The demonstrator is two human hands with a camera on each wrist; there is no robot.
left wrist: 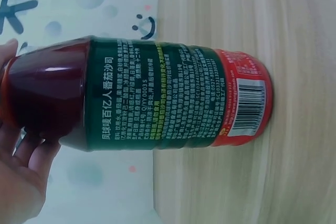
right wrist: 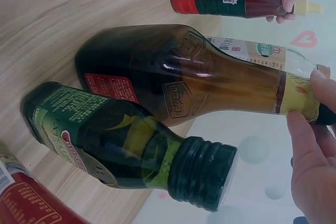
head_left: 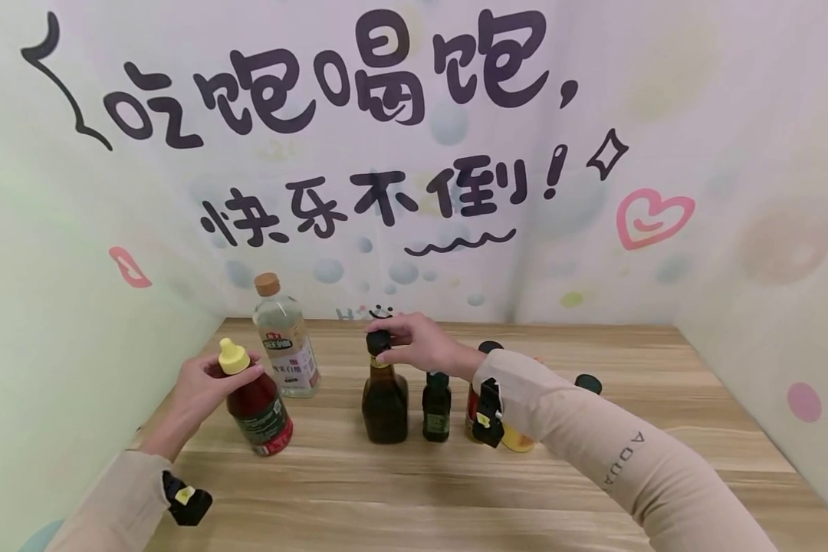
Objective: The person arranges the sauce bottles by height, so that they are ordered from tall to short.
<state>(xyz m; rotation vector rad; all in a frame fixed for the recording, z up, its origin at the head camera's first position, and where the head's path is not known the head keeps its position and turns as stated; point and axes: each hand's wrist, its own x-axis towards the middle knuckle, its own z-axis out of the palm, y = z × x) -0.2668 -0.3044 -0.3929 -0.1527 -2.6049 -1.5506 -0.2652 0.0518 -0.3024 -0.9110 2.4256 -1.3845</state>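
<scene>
On the left, my left hand (head_left: 195,389) grips a ketchup bottle (head_left: 261,418) round its neck, below the yellow nozzle cap (head_left: 234,357). The bottle has a green and red label and tilts slightly in the head view. My right hand (head_left: 424,346) pinches the top of a brown glass sauce bottle (head_left: 385,408), thumb and fingers at its black cap and yellow neck band (right wrist: 296,94). That bottle stands upright on the table. Right beside it is a small green olive oil bottle (right wrist: 105,135) with a dark cap.
A clear white vinegar bottle (head_left: 291,349) with a brown cap stands behind the ketchup. Under my right forearm are a red-labelled bottle (right wrist: 31,198), a yellow one (head_left: 519,438) and a dark green cap (head_left: 588,383), partly hidden. A printed cloth (head_left: 359,284) backs the wooden table (head_left: 359,498).
</scene>
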